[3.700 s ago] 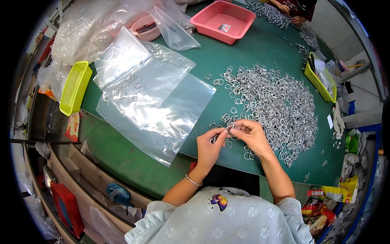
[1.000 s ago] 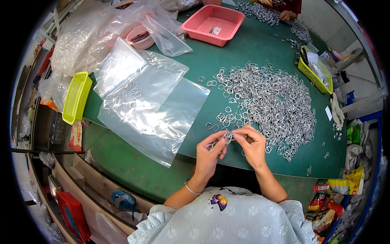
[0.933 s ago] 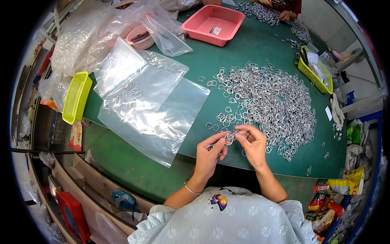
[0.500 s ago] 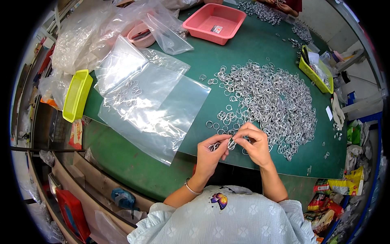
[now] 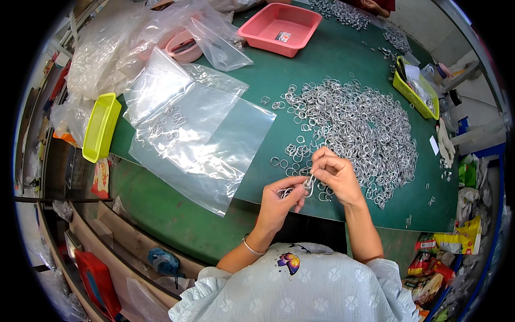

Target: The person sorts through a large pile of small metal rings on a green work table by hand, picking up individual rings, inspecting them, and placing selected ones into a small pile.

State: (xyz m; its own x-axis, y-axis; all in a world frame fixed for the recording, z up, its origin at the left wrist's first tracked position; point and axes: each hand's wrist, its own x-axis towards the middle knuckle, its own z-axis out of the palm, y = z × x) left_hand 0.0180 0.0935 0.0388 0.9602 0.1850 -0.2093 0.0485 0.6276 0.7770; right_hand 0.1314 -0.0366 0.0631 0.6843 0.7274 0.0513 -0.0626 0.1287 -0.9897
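My left hand [image 5: 279, 205] is closed around several small metal rings [image 5: 284, 192], held in its curled fingers at the table's near edge. Between its thumb and fingertips is the lower part of another metal ring [image 5: 308, 188]. My right hand [image 5: 338, 177] is closed in a pinch at the upper side of that same ring, so both hands meet on it. Just beyond them spreads a large pile of silvery metal rings [image 5: 359, 134], with some loose ones at its left side. Fine details of the held ring are too small to make out.
Clear plastic bags [image 5: 198, 145] with a few rings on them lie left on the green table [image 5: 316, 64]. A pink basin [image 5: 281, 27] stands farther back. Yellow-green baskets stand left [image 5: 102, 126] and right [image 5: 416, 91]. Another person's hand [image 5: 370, 5] shows at the far edge.
My right hand has risen slightly and turned, its fingertips drawing up from the left hand's. The ring between them shows more fully. My left hand stays nearly in place.
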